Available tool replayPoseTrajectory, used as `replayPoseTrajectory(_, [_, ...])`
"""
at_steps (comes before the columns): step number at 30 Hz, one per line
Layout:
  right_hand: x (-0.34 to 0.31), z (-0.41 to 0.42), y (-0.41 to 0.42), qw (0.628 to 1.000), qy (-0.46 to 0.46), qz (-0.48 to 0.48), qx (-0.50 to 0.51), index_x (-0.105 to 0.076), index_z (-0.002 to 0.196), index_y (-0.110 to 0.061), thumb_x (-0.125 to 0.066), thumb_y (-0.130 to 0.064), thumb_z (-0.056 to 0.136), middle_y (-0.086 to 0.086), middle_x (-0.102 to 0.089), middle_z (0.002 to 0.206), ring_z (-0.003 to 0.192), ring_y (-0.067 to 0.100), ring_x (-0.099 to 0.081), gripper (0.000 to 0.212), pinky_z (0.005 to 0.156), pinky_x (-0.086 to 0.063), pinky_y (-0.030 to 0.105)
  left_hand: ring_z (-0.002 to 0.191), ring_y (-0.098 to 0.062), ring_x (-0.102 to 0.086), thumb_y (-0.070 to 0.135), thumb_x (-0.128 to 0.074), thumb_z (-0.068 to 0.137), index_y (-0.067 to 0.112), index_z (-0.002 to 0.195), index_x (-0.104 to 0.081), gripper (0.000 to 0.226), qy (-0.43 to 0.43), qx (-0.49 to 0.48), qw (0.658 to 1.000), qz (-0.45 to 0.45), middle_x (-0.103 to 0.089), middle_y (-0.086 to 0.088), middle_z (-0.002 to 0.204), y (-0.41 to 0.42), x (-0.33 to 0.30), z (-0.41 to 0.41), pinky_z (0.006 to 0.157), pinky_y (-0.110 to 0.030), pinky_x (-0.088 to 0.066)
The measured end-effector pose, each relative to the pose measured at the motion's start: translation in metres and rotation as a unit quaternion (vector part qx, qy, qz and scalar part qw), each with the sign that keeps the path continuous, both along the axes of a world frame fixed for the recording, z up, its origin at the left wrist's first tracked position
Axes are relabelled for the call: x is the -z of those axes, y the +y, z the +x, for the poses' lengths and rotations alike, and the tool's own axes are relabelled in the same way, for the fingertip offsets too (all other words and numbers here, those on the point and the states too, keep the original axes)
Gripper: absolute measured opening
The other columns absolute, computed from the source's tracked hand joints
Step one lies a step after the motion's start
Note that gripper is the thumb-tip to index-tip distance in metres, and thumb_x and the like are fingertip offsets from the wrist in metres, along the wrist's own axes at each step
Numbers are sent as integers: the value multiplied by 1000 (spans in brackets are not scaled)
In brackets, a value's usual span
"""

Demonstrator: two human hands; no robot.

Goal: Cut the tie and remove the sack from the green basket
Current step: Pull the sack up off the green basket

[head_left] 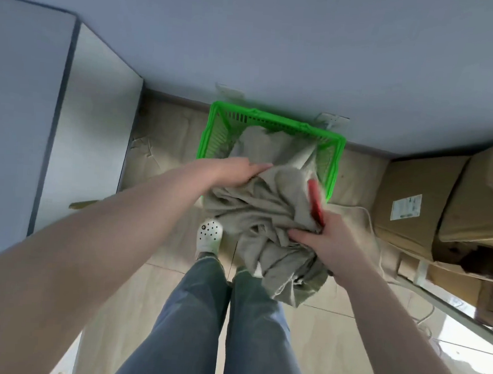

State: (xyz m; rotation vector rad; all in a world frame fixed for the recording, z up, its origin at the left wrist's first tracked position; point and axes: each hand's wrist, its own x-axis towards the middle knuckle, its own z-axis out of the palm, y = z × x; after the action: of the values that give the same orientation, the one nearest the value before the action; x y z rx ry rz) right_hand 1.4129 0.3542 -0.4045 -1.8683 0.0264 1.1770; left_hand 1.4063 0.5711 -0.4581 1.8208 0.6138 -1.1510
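Head camera view: both hands grip the beige sack [270,200], half out of the green basket [273,124] on the floor, left hand [240,171] at its far edge, right hand [326,239], nearer, also clutching a red cutter [316,200].

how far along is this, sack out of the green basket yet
Partly. Both hands, left and right, grip the sack, bunched and hanging over the near rim. The right also holds a red tool. No tie is visible. Left: lift the far end clear of the green basket.
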Motion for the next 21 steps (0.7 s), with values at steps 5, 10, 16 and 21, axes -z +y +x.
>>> replayPoseTrajectory(5, [-17, 20, 12, 991, -3, 89, 96, -70, 94, -15, -77, -2, 75, -1, -77, 90, 87, 15, -73, 24, 81, -60, 31, 89, -15, -51, 28, -49, 99, 7, 92, -65, 28, -172, -145, 974, 4, -60, -8, 91, 21, -13, 16, 79, -30, -40])
replayPoseTrajectory(10, [13, 36, 19, 993, -37, -14, 110, -69, 108, -9, -79, -5, 76, 1, -74, 97, 91, 19, -71, 34, 86, -57, 39, 114, -9, -55, 46, -72, 80, 21, 129, -43, 63, -252, -113, 957, -84, -53, 3, 125, 8, -16, -5, 100, -30, -45])
replayPoseTrajectory(16, [17, 45, 42, 982, 91, 25, 161, -69, 108, -3, -76, -14, 80, 11, -76, 95, 86, 24, -74, 31, 74, -59, 34, 124, -16, -41, 60, -82, 56, 44, 148, -10, 118, -280, -2, 960, -22, -28, -3, 142, -23, -19, -26, 109, -32, -35])
replayPoseTrajectory(21, [12, 50, 26, 961, 99, -20, 256, -65, 105, -12, -72, -38, 84, 7, -75, 98, 89, 24, -73, 34, 78, -58, 35, 96, -19, -57, 53, -77, 68, 26, 105, -54, 51, -326, -77, 935, 116, -52, 2, 111, -23, -5, -24, 81, -42, -51])
